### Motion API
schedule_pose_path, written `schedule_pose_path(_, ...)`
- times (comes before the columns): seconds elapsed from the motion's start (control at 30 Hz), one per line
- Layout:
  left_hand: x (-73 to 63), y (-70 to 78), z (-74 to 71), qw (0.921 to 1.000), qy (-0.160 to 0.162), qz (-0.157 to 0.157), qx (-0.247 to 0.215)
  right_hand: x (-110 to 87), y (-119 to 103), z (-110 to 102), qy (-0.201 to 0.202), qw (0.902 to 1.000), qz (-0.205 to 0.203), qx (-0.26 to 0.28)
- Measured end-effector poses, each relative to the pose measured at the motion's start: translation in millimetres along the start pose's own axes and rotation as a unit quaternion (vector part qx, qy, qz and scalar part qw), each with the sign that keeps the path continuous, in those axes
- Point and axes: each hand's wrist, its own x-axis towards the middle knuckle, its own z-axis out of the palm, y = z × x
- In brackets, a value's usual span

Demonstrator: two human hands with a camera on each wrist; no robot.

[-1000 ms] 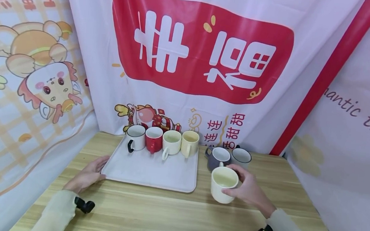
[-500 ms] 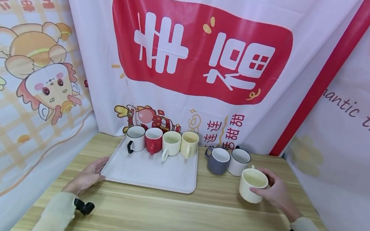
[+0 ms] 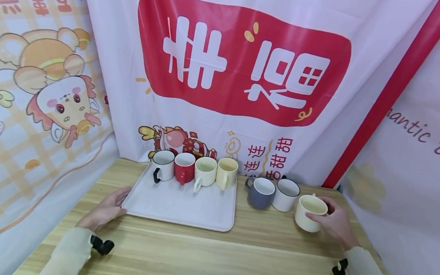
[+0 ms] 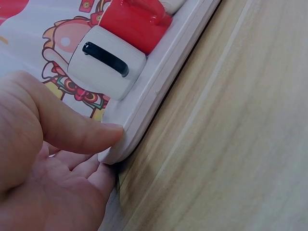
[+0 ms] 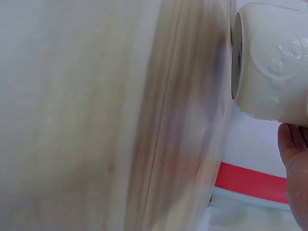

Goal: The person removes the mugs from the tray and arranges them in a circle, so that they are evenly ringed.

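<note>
My right hand (image 3: 336, 222) grips a cream mug (image 3: 305, 220) by its side, at the right of the table. In the right wrist view the cream mug (image 5: 274, 62) shows a raised pattern and hangs above the wood, its base apart from it. My left hand (image 3: 107, 208) holds the left edge of a white tray (image 3: 178, 208); the left wrist view has the thumb on the rim and the fingers at its side. Along the tray's back stand a white mug with black handle (image 3: 164, 167), a red mug (image 3: 185, 171), a pale green mug (image 3: 206, 172) and a yellow mug (image 3: 227, 171).
Right of the tray, a grey-blue mug (image 3: 260, 196) and a white mug with a dark rim (image 3: 286, 198) stand side by side on the wooden table (image 3: 197, 258). A printed curtain (image 3: 235, 134) closes off the back, with more printed cloth on both sides.
My right hand has carried the cream mug to the right, from in front of the grey-blue mug to beside the dark-rimmed white one, then slightly back. The left hand has stayed at the tray.
</note>
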Motion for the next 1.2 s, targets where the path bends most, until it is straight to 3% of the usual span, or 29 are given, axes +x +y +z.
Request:
schedule_pose_path(0.23,-0.8,2.6,0.1,1.0000,-0.004,-0.002,-0.004,10.8,10.6,-0.3,0.024,0.9993,-0.016,-0.023)
schedule_pose_path(0.6,0.2,5.2,0.4,0.9999,-0.005,-0.009,0.000,18.6,22.4,2.3,0.034,0.9989,-0.008,-0.032)
schedule_pose_path(0.93,0.4,1.8,0.8,0.9999,-0.006,-0.013,0.005,19.6,19.1,9.0,0.054,0.9971,-0.014,-0.052)
schedule_pose_path(1.2,2.7,-1.4,-0.9,0.9999,-0.002,-0.012,0.010,18.2,11.1,14.8,0.070,0.9968,0.001,-0.038)
